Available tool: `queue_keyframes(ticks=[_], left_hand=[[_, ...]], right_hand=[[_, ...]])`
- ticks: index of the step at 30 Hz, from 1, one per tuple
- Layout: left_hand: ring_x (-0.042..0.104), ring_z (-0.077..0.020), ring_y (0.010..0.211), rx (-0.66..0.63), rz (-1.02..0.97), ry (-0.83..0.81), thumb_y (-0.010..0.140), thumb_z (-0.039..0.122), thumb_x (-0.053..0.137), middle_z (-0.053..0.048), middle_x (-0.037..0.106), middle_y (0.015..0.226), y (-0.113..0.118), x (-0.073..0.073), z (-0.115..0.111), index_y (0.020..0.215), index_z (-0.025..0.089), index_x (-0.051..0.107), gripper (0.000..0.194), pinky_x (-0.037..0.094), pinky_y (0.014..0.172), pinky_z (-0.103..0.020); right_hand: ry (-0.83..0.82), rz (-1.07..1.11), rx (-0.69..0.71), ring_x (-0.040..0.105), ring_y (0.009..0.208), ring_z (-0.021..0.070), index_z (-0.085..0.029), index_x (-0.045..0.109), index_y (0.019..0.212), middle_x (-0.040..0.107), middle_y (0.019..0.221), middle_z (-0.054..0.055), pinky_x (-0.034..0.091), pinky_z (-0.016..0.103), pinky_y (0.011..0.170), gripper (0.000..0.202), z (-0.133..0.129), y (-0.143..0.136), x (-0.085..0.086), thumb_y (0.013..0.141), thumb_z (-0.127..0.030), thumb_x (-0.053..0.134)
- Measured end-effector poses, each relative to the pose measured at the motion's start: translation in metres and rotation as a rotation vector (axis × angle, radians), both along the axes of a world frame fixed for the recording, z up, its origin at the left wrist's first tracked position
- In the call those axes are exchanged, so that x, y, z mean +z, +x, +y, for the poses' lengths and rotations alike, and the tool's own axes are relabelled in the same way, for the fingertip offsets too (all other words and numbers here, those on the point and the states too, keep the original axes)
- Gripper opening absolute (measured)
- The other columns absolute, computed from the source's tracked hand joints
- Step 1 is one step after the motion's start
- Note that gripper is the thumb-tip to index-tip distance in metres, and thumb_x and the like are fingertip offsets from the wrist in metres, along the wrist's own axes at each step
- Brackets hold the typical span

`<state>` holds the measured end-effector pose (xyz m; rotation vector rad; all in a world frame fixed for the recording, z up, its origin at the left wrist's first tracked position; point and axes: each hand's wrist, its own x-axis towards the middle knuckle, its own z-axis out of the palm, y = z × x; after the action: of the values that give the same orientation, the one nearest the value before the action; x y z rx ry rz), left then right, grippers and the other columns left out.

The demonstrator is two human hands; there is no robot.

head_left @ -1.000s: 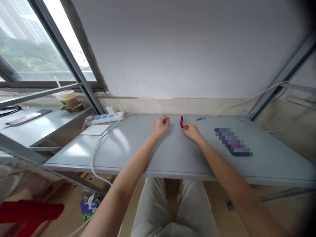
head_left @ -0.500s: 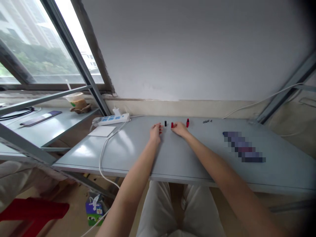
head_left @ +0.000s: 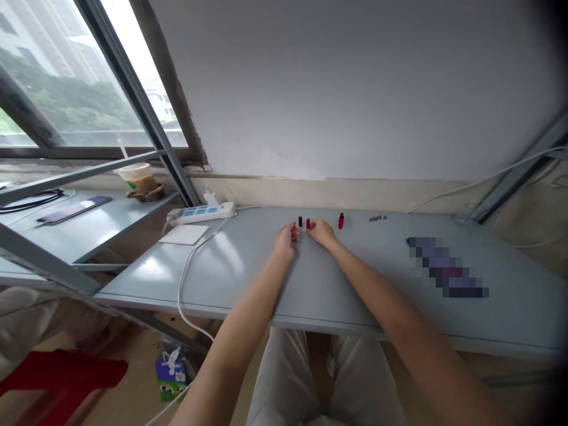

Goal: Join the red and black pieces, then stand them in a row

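On the grey table (head_left: 248,272), my left hand (head_left: 287,238) rests with curled fingers just left of a small upright black cylinder (head_left: 300,221). Whether anything is between those fingers is too small to tell. My right hand (head_left: 321,232) has its fingertips closed on a small red cylinder (head_left: 307,223), a short way right of the black one. Another red piece (head_left: 341,220) stands behind and to the right of my right hand. Several small dark metallic bits (head_left: 377,219) lie further right.
A white power strip (head_left: 204,212) and a white flat square (head_left: 184,235) lie at the left, with a white cable running off the front edge. A blurred-out dark item (head_left: 446,267) is at the right. Metal frame posts flank the table.
My left hand has moved slightly right, closer to the black cylinder. The red and black cylinders are a little nearer each other. The view has shifted slightly.
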<state>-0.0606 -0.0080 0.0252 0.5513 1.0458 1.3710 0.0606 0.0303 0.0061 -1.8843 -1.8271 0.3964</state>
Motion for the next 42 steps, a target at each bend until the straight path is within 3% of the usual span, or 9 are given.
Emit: queue_keyframes(ticks=[10, 15, 20, 23, 26, 28, 31, 35, 42], left_hand=[[0.045, -0.0036, 0.045, -0.03, -0.005, -0.012, 0.075, 0.014, 0.053, 0.002, 0.055, 0.062, 0.001, -0.003, 0.003, 0.078, 0.014, 0.057, 0.004, 0.031, 0.045, -0.019], [0.046, -0.0038, 0.046, -0.044, 0.072, 0.011, 0.076, 0.016, 0.053, 0.0, 0.057, 0.066, 0.001, -0.001, 0.001, 0.078, 0.015, 0.057, 0.005, 0.032, 0.046, -0.019], [0.048, -0.0065, 0.05, -0.177, 0.381, 0.176, 0.078, 0.022, 0.051, -0.004, 0.061, 0.069, 0.011, 0.0, -0.008, 0.077, 0.015, 0.06, 0.011, 0.036, 0.051, -0.021], [0.05, -0.0089, 0.055, -0.223, 0.662, 0.357, 0.079, 0.022, 0.048, -0.004, 0.06, 0.064, 0.026, -0.007, -0.01, 0.073, 0.015, 0.059, 0.015, 0.04, 0.056, -0.022], [0.053, -0.0121, 0.061, -0.363, 1.017, 0.531, 0.079, 0.02, 0.046, -0.005, 0.061, 0.065, 0.044, -0.012, -0.012, 0.071, 0.015, 0.06, 0.017, 0.042, 0.062, -0.025], [0.056, -0.0149, 0.069, -0.446, 1.277, 0.635, 0.08, 0.02, 0.046, -0.006, 0.063, 0.072, 0.053, -0.01, -0.013, 0.076, 0.015, 0.062, 0.018, 0.043, 0.069, -0.028], [0.059, -0.0194, 0.082, -0.45, 1.561, 0.684, 0.081, 0.022, 0.044, -0.01, 0.065, 0.088, 0.065, -0.001, -0.013, 0.097, 0.015, 0.061, 0.024, 0.043, 0.076, -0.031], [0.057, -0.0216, 0.092, -0.457, 1.663, 0.724, 0.08, 0.019, 0.046, -0.013, 0.063, 0.101, 0.078, 0.001, -0.007, 0.125, 0.014, 0.043, 0.046, 0.042, 0.08, -0.032], [0.053, -0.0244, 0.095, -0.272, 1.537, 0.82, 0.075, 0.018, 0.054, -0.016, 0.06, 0.096, 0.097, -0.022, 0.007, 0.132, 0.013, 0.036, 0.06, 0.037, 0.083, -0.031]], right_hand=[[0.065, -0.1, 0.033, 0.059, 0.084, 0.0204, -0.019, 0.063, 0.087, 0.066, 0.091, 0.009, 0.041, 0.028, 0.068, 0.02, -0.002, 0.002, -0.004, 0.077, -0.033, 0.054], [0.116, -0.225, 0.085, 0.059, 0.088, 0.0222, -0.018, 0.063, 0.089, 0.066, 0.093, 0.011, 0.041, 0.03, 0.071, 0.02, -0.018, 0.021, -0.002, 0.078, -0.03, 0.052], [0.126, -0.261, 0.107, 0.06, 0.078, 0.0193, -0.019, 0.064, 0.086, 0.067, 0.083, 0.008, 0.041, 0.028, 0.067, 0.019, -0.044, 0.064, 0.005, 0.08, -0.023, 0.046], [0.169, -0.265, 0.036, 0.06, 0.079, 0.0197, -0.019, 0.065, 0.086, 0.066, 0.083, 0.008, 0.041, 0.029, 0.068, 0.021, -0.057, 0.092, 0.004, 0.081, -0.023, 0.045], [0.189, -0.251, -0.01, 0.058, 0.087, 0.0192, -0.018, 0.065, 0.089, 0.065, 0.091, 0.009, 0.042, 0.029, 0.075, 0.021, -0.062, 0.11, 0.0, 0.081, -0.022, 0.046], [0.177, -0.254, -0.017, 0.056, 0.095, 0.0202, -0.017, 0.065, 0.093, 0.064, 0.098, 0.01, 0.041, 0.03, 0.08, 0.022, -0.064, 0.114, -0.002, 0.08, -0.024, 0.049], [0.144, -0.282, -0.02, 0.051, 0.104, 0.0242, -0.018, 0.063, 0.102, 0.06, 0.107, 0.011, 0.04, 0.036, 0.085, 0.028, -0.064, 0.113, -0.005, 0.079, -0.029, 0.051], [0.111, -0.286, 0.044, 0.048, 0.11, 0.0249, -0.019, 0.059, 0.112, 0.057, 0.116, 0.011, 0.038, 0.038, 0.089, 0.035, -0.063, 0.111, -0.01, 0.083, -0.032, 0.046], [0.093, -0.292, 0.071, 0.04, 0.12, 0.025, -0.02, 0.05, 0.124, 0.046, 0.131, 0.013, 0.031, 0.041, 0.097, 0.043, -0.056, 0.113, -0.023, 0.089, -0.038, 0.034]])
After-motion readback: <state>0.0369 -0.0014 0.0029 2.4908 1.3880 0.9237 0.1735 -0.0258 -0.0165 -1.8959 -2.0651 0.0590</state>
